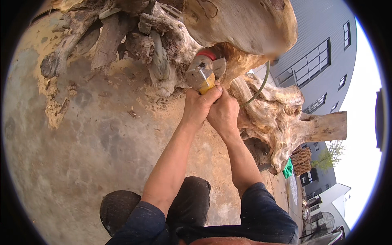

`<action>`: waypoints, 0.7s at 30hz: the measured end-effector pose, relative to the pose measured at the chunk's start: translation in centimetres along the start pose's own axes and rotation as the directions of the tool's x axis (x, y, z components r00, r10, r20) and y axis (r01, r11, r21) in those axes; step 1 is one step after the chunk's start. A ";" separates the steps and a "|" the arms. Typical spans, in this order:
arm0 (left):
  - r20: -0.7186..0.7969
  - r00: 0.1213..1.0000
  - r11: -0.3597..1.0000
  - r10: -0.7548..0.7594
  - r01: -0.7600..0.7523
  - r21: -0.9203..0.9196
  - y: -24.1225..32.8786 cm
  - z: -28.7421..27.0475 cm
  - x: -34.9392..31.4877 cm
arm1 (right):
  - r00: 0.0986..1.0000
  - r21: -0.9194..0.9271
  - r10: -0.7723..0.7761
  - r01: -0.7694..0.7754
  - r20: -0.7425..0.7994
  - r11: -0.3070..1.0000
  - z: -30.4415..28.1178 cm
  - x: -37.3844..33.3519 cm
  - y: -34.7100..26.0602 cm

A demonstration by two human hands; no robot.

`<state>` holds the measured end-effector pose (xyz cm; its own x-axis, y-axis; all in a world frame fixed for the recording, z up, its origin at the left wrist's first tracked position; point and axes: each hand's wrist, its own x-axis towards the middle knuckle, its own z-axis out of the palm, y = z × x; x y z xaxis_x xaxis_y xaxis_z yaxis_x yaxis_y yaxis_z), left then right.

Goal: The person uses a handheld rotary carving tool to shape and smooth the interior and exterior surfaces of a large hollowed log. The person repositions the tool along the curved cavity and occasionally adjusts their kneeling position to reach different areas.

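Observation:
My left hand [195,107] and my right hand [224,111] are closed side by side around the yellow body of an angle grinder [207,83]. Beyond my fingers shows its metal head and guard [201,69], with a reddish rim at the far side. The working end is up against the hollowed underside of a big pale wood stump [241,24]; exactly where the disc touches the wood is hidden. Both my arms reach straight out from the lower edge.
Gnarled roots [118,36] spread at the far left over a dusty concrete floor [102,155]. At the right lies another stump [281,118], with a green hose [261,87] near it. A grey building [322,32], stacked bricks [301,161] and a fan [322,223] stand farther right.

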<state>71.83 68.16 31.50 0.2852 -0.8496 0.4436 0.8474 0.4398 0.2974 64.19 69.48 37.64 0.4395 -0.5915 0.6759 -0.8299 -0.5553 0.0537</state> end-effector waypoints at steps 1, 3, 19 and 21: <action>0.005 0.999 0.999 -0.032 0.032 0.007 -0.3 0.2 0.1 | 1.000 -0.021 0.031 -0.031 -0.003 0.999 0.2 0.0 0.6; 0.010 1.000 1.000 -0.028 0.028 0.003 -0.6 0.5 -0.1 | 1.000 -0.052 0.017 -0.017 -0.001 0.998 -0.1 -0.3 1.2; 0.017 1.000 0.999 -0.010 0.011 -0.047 -1.1 -0.1 0.1 | 0.998 -0.111 -0.042 0.037 -0.040 0.993 -0.2 -0.8 0.2; 0.035 0.999 0.997 0.016 -0.013 -0.076 -0.2 0.4 -0.3 | 0.995 -0.110 -0.084 0.077 -0.059 0.991 -0.9 -0.8 -0.8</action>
<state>71.37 68.48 31.62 0.2830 -0.8319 0.4773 0.8751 0.4276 0.2265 64.14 70.93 37.71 0.4866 -0.5077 0.7110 -0.8264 -0.5313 0.1863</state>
